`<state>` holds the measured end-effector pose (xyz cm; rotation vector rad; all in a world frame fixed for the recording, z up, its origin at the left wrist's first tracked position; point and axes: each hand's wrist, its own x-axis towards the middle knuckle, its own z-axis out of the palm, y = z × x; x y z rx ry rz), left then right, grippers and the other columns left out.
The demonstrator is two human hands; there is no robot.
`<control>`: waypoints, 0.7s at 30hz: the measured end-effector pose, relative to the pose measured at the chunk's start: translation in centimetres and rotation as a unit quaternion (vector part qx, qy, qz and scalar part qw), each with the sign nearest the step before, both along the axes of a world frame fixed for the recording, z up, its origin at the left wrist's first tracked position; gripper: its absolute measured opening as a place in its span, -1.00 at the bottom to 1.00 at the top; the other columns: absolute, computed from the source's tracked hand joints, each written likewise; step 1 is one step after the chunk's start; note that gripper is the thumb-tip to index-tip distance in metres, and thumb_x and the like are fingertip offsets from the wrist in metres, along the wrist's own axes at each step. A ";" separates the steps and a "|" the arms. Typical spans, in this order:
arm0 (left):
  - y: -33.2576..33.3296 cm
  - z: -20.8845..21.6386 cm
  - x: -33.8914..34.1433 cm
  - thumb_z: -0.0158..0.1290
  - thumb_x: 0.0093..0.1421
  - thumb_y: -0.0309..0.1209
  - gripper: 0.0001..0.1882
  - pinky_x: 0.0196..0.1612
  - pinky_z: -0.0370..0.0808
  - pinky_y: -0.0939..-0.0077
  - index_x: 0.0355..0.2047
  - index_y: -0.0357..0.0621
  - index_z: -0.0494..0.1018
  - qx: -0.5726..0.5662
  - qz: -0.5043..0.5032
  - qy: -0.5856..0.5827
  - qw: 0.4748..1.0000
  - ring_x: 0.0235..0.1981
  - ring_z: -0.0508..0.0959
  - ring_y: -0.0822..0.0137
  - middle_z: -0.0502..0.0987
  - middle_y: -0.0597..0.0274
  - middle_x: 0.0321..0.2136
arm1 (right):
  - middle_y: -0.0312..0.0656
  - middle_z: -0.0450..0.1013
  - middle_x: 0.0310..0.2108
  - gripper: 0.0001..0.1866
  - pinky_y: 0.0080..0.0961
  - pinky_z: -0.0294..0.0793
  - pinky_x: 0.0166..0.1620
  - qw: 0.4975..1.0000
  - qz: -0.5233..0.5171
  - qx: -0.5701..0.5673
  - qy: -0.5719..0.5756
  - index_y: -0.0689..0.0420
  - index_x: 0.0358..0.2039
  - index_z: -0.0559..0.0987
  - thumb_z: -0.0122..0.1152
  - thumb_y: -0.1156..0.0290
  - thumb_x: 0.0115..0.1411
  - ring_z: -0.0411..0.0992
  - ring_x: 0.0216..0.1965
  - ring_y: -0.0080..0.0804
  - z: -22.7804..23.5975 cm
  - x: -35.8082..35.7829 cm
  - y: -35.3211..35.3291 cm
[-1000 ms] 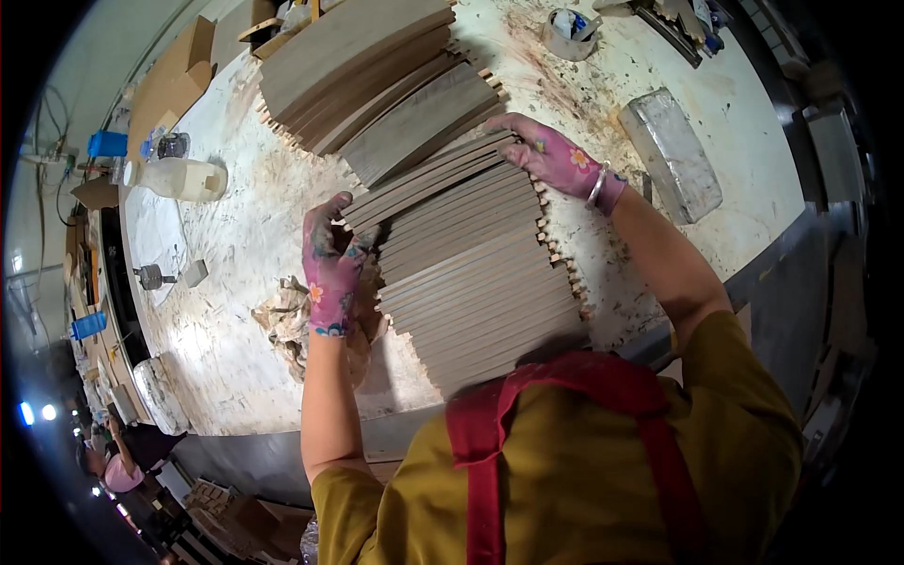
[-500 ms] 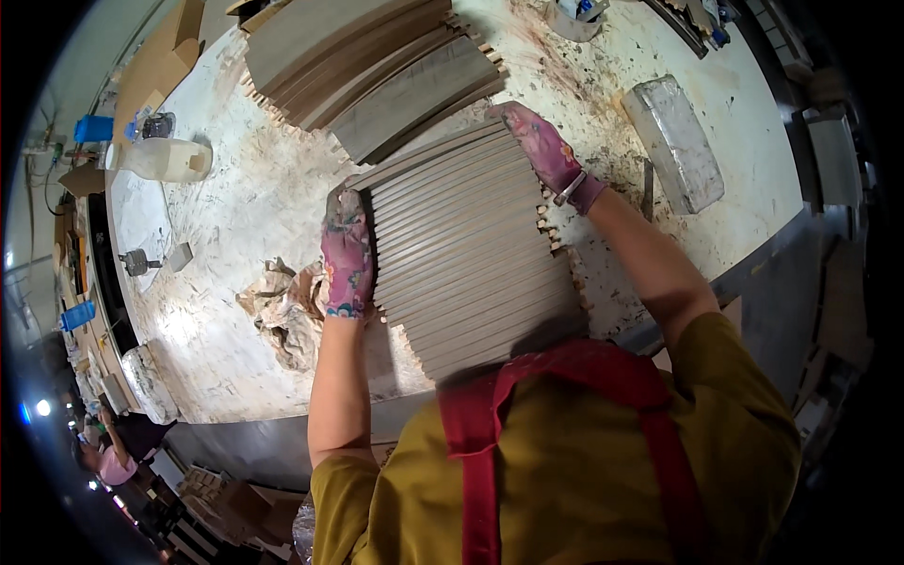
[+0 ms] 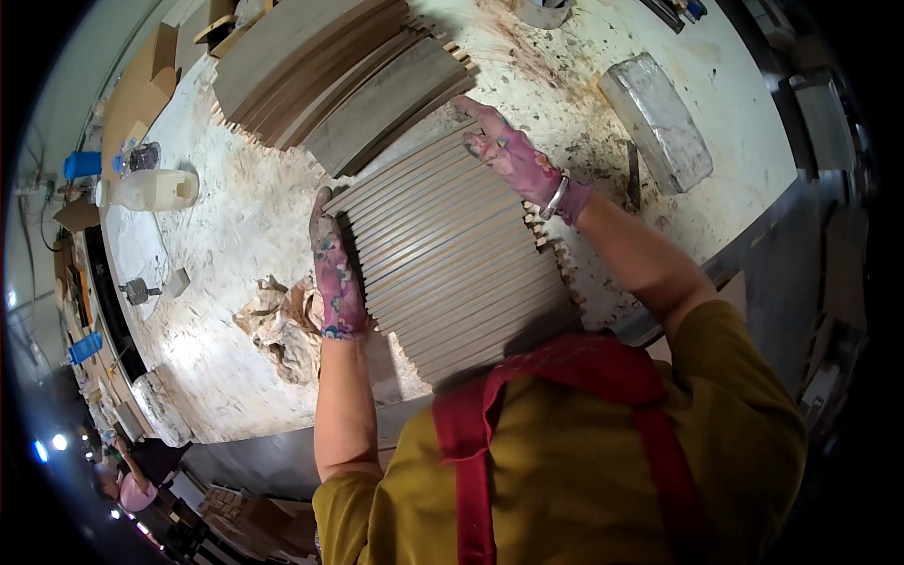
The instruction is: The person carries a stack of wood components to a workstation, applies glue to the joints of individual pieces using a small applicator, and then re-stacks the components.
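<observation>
In front of me on the white table [image 3: 226,226] lies a row of narrow grey-brown wooden strips [image 3: 452,264], set side by side with notched ends. My left hand [image 3: 337,273], in a pink floral glove, rests along their left ends with its fingers stretched out. At the far right corner, my right hand [image 3: 518,165] in a matching glove has thumb and fingers apart, touching or very close to the strips. Just beyond them is a pile of wider, curved brown-grey boards [image 3: 311,66] with notched ends.
A crumpled cloth [image 3: 281,325] lies left of the strips. Farther left are a cloudy plastic bottle [image 3: 155,190] and a cardboard box [image 3: 137,85]. A wrapped block [image 3: 659,122] and a thin dark bar [image 3: 633,174] are at right. Another person [image 3: 137,490] is in the lower-left background.
My right hand has loosened at the far corner, its fingers now spread. The left hand's fingers have straightened along the strip ends. The whole view has shifted slightly.
</observation>
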<state>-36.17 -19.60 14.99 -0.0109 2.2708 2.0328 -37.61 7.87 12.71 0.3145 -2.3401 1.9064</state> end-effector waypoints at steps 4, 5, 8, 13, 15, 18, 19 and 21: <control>-0.6 -1.2 -0.1 -0.13 0.29 -0.30 -0.58 0.11 0.23 0.51 0.12 -0.18 0.20 0.134 0.010 -0.053 0.989 0.01 0.32 0.37 0.30 0.20 0.03 | 0.00 -0.04 0.27 -0.15 -0.23 0.06 0.25 0.984 -0.012 0.174 -0.034 0.08 0.27 0.02 -0.08 -0.22 0.13 0.06 0.25 -0.11 3.9 0.5 -0.5; -0.7 -1.2 -0.3 -0.12 0.28 -0.30 -0.55 0.12 0.22 0.52 0.14 -0.19 0.16 0.049 0.003 -0.023 0.999 0.04 0.31 0.35 0.30 0.19 0.03 | -0.05 -0.05 0.29 -0.11 -0.22 0.01 0.27 0.926 -0.062 0.372 0.012 0.03 0.28 -0.01 -0.10 -0.27 0.10 -0.01 0.28 -0.15 5.0 0.7 -0.8; 0.4 0.1 0.3 -0.20 0.32 -0.35 -0.56 0.16 0.17 0.55 0.16 -0.24 0.11 -0.014 0.006 -0.035 0.999 0.13 0.25 0.32 0.21 0.11 0.12 | -0.14 -0.07 0.30 -0.14 -0.23 -0.06 0.30 0.835 0.030 0.547 0.059 -0.02 0.28 0.00 -0.07 -0.25 0.10 -0.11 0.32 -0.19 6.8 2.7 -2.4; -0.4 -1.0 0.1 -0.13 0.28 -0.43 -0.60 0.04 0.25 0.61 0.12 -0.14 0.18 0.084 0.006 -0.006 0.996 -0.10 0.32 0.48 0.32 0.25 -0.07 | -0.02 0.12 0.21 -0.33 -0.26 0.11 0.24 0.852 -0.165 0.495 0.040 0.02 0.19 0.21 0.07 0.03 0.13 0.09 0.23 -0.12 4.4 1.8 6.9; 0.3 0.0 -0.1 -0.13 0.28 -0.44 -0.60 0.02 0.25 0.63 0.12 -0.13 0.18 0.011 0.022 -0.011 1.000 -0.13 0.31 0.51 0.33 0.29 -0.11 | 0.00 0.17 0.18 -0.39 -0.24 0.17 0.21 0.955 -0.147 0.257 -0.006 0.05 0.18 0.23 0.08 0.14 0.15 0.12 0.21 -0.11 5.5 2.8 7.5; 0.8 0.5 0.0 -0.13 0.27 -0.47 -0.59 -0.01 0.24 0.67 0.14 -0.09 0.19 -0.016 0.031 -0.036 0.999 -0.18 0.30 0.57 0.33 0.37 -0.18 | 0.02 0.20 0.15 -0.42 -0.26 0.20 0.20 0.951 -0.091 0.294 0.012 0.08 0.17 0.23 0.08 0.21 0.15 0.14 0.20 -0.09 4.7 2.3 4.2; -0.1 -0.3 0.0 -0.13 0.27 -0.46 -0.59 -0.02 0.24 0.68 0.14 -0.08 0.18 0.037 0.015 -0.044 0.998 -0.17 0.30 0.57 0.32 0.38 -0.19 | 0.01 0.21 0.15 -0.42 -0.26 0.18 0.21 0.956 -0.089 0.281 0.014 0.10 0.16 0.24 0.07 0.17 0.16 0.14 0.20 -0.08 5.4 1.7 2.3; 0.7 2.0 0.6 -0.14 0.30 -0.24 -0.52 0.07 0.21 0.58 0.19 -0.07 0.12 0.080 0.014 -0.142 0.986 -0.04 0.31 0.46 0.32 0.27 -0.06 | -0.03 0.22 0.14 -0.39 -0.28 0.14 0.24 0.972 -0.059 0.210 0.087 0.10 0.16 0.24 0.00 0.02 0.19 0.13 0.20 -0.09 3.8 0.0 0.5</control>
